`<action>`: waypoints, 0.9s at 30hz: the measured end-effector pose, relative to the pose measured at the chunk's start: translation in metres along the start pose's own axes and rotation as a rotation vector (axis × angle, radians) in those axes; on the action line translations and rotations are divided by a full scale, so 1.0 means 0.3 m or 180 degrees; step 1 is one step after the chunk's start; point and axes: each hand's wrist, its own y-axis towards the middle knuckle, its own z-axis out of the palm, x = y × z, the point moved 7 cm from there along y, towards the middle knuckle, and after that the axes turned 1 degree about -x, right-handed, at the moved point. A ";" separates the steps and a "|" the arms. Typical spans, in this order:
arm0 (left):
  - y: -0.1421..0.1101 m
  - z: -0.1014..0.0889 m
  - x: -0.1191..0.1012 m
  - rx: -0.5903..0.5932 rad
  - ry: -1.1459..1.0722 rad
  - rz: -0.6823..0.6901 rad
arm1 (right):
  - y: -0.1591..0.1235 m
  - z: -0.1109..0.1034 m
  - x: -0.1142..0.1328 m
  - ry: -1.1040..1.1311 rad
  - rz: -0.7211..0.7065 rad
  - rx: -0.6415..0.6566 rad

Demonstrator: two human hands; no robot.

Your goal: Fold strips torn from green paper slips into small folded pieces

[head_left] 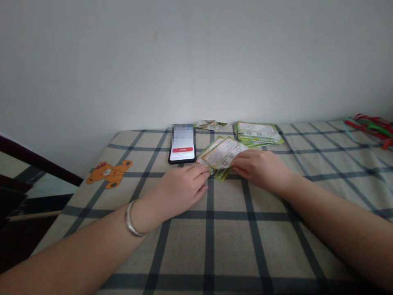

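Observation:
My right hand (259, 168) is closed, its fingertips pinching the lower right corner of a green and white printed card (222, 153). That card overlaps others in a small, uneven fan on the checked cloth. At the fan's lower left edge lies my left hand (181, 186), fingers stretched out and touching the cards, thumb apart. A silver bangle (130, 221) circles the left wrist. Just behind the fan and to the right is a stack of similar cards (258, 131). The undersides of the fingertips are hidden.
A phone (182, 155) with a lit screen lies left of the cards. Crumpled green packaging (211, 124) is by the wall (196, 61). An orange bear cutout (112, 174) lies on the checked tablecloth (190, 246) at left; red and green items (371, 129) sit far right.

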 end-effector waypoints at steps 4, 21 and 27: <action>-0.003 0.004 0.003 0.0198 -0.0110 -0.0147 | 0.005 -0.004 -0.022 0.0011 0.0247 0.0058; 0.003 0.002 0.047 0.0035 -0.0645 -0.0779 | -0.025 -0.005 0.029 0.0387 0.0101 0.0267; 0.000 0.000 0.031 -0.0075 -0.0459 -0.0555 | -0.055 -0.012 0.067 0.0492 -0.0085 0.0219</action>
